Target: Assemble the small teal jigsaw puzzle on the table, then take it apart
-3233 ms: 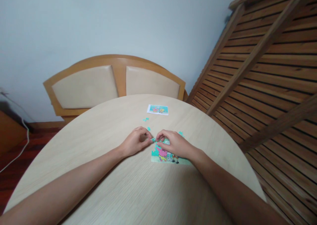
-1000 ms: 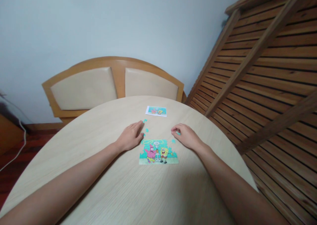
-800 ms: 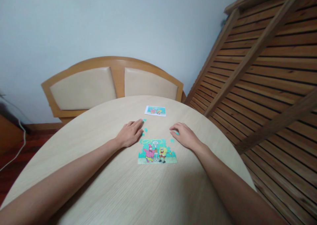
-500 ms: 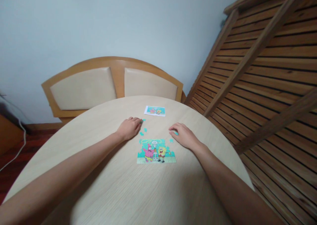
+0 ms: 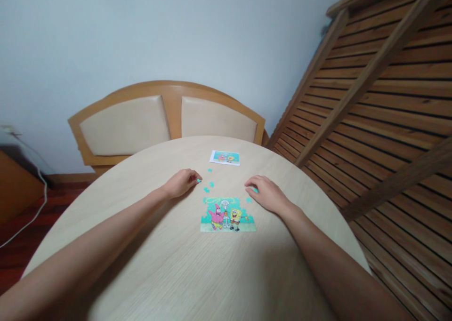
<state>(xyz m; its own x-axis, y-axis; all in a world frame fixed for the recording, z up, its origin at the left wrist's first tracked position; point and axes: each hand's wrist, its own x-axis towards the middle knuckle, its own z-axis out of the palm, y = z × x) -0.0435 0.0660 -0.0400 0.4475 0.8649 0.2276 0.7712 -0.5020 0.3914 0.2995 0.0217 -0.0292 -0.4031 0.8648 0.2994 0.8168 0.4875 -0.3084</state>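
Note:
My left hand pinches a small teal jigsaw piece at its fingertips, just above or on the table. My right hand rests on the tabletop with fingers loosely bent and thumb apart. Beneath its fingers a teal piece partly shows; I see no grip on it. Between the hands and nearer me lies a partly joined jigsaw puzzle with a pink starfish, a pale squid and a yellow sponge figure. Its upper right edge is uneven. Several loose teal pieces lie around it, one beside the left hand and another below the right.
A picture card showing the same figures lies toward the far edge of the round wooden table. Beyond the table is a padded wooden headboard against the wall. A slatted wooden frame leans at the right.
My left hand has drawn back slightly toward me, its fingers now closed on a teal piece. The right hand stays in nearly the same place. The whole view has shifted a little.

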